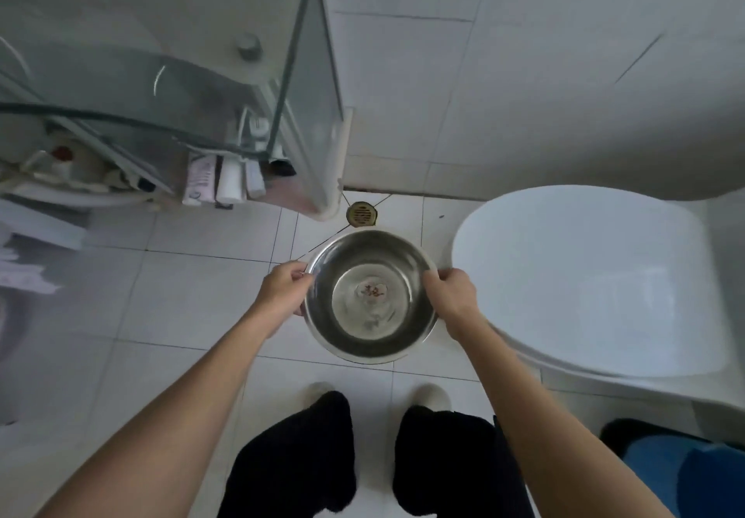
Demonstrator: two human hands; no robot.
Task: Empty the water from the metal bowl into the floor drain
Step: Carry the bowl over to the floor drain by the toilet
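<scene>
A round metal bowl [370,259] is held level above the white tiled floor, with clear water and a small reddish speck at its bottom. My left hand [284,287] grips its left rim and my right hand [450,295] grips its right rim. The brass floor drain [361,214] lies in the tiles just beyond the bowl's far edge, at the corner by the wall.
A white toilet with closed lid [584,279] stands close on the right. A glass shower enclosure [310,114] with bottles behind it rises at the left of the drain. My feet in dark trousers stand below the bowl. A blue object [685,473] sits bottom right.
</scene>
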